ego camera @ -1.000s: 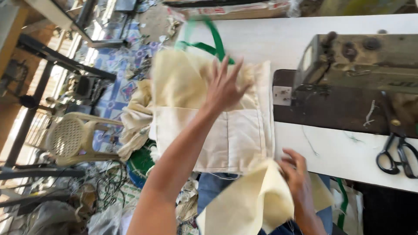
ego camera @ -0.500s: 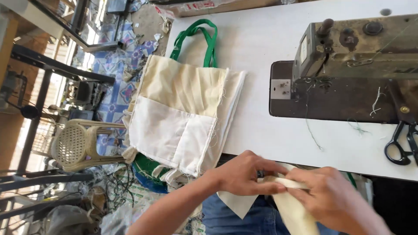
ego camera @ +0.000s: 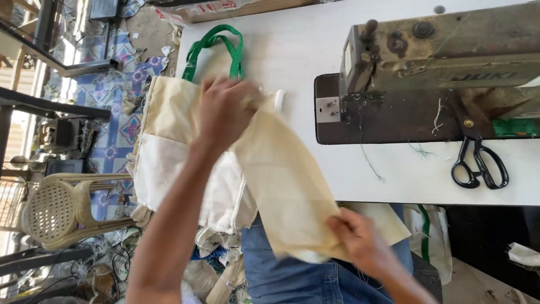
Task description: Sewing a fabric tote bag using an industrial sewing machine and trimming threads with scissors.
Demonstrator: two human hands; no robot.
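Head view. Left hand [ego camera: 225,110] is far and left of centre, fingers curled shut on the far end of a cream cloth panel [ego camera: 284,180]. Right hand [ego camera: 360,242] is near and right, fingers pinched closed on the panel's near edge. The panel hangs stretched and slanted between the two hands, from over the table's [ego camera: 304,50] left part down past its near edge, above the person's blue jeans [ego camera: 287,276].

Under the left hand: a stack of cream bags [ego camera: 169,146] draped over the table's left edge, with green handles [ego camera: 214,48] pointing far.

Right of the hands, well apart: an old sewing machine [ego camera: 439,62] on the white table. Black scissors [ego camera: 478,166] lie just near of it, at right.

Left, on the floor: a beige plastic stool [ego camera: 62,208] tipped on its side, amid cloth scraps.
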